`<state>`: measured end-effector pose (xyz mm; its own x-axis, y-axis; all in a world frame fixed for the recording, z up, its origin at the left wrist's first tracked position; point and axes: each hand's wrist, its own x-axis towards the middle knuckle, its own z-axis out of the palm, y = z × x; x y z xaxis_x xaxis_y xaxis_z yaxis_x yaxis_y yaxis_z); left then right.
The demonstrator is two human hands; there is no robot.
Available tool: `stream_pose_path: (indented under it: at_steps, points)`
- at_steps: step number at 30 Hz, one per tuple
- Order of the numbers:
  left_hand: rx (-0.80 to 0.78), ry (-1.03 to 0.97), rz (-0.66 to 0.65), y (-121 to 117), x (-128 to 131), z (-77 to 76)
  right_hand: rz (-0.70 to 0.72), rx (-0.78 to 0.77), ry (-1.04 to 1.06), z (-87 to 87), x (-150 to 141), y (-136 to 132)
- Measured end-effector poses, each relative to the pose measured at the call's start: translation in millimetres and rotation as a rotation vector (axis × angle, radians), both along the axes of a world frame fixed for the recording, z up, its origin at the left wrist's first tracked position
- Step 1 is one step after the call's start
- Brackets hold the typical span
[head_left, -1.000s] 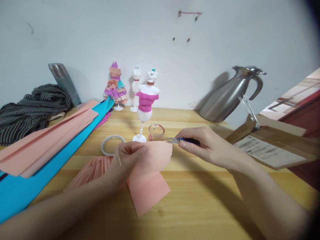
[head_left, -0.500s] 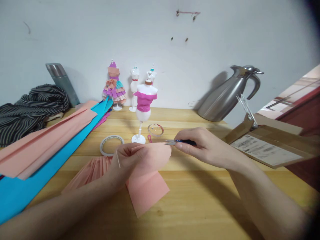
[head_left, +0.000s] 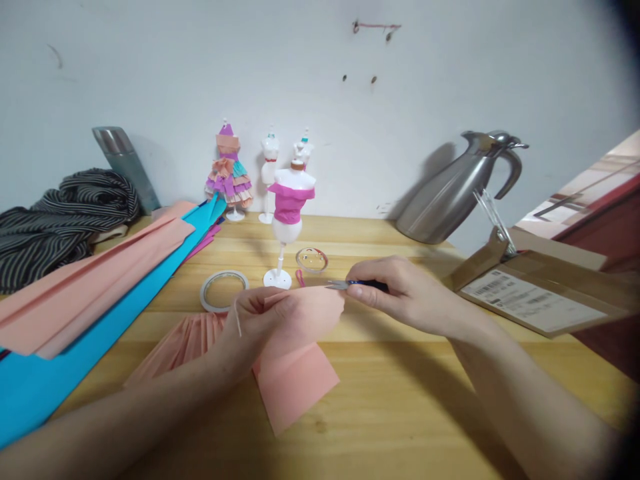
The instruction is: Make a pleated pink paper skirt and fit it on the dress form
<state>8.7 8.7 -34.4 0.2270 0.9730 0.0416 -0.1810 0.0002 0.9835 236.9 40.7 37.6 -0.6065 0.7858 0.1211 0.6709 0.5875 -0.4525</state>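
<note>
My left hand point(head_left: 260, 317) is closed on the top edge of a salmon-pink paper sheet point(head_left: 295, 373), holding it up off the wooden table point(head_left: 400, 400). My right hand point(head_left: 400, 293) grips small blue-handled scissors point(head_left: 345, 285), whose metal tips touch the sheet's upper right edge. A pleated pink paper piece point(head_left: 185, 340) lies under my left wrist. Just behind the hands stand a white mini mannequin with a magenta top point(head_left: 289, 213), a tape roll point(head_left: 220, 291) and a small clear dish point(head_left: 311, 259).
Long pink and blue paper sheets point(head_left: 95, 280) lie at the left, beside striped cloth point(head_left: 60, 220) and a steel flask point(head_left: 125, 167). A dressed mannequin point(head_left: 228, 175) and two bare ones stand by the wall. A steel jug point(head_left: 450, 193) and cardboard box point(head_left: 540, 293) sit right.
My right hand and the scissors have crept slightly left toward the sheet's edge. The left hand and paper have hardly moved.
</note>
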Motion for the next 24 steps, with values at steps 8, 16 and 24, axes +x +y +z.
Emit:
stream_pose_path:
  at_steps: [8,16,24]
  points:
    - [-0.030,-0.027,0.020,-2.0,2.5,0.8,0.010,-0.018,0.026,0.3,-1.6,-1.3]
    - [-0.028,-0.034,0.012,-0.4,1.3,-0.8,0.003,-0.017,0.063,-4.1,-2.1,1.3]
    - [-0.061,-0.034,0.044,1.3,1.4,-6.6,-0.136,-0.090,-0.166,3.5,18.6,8.7]
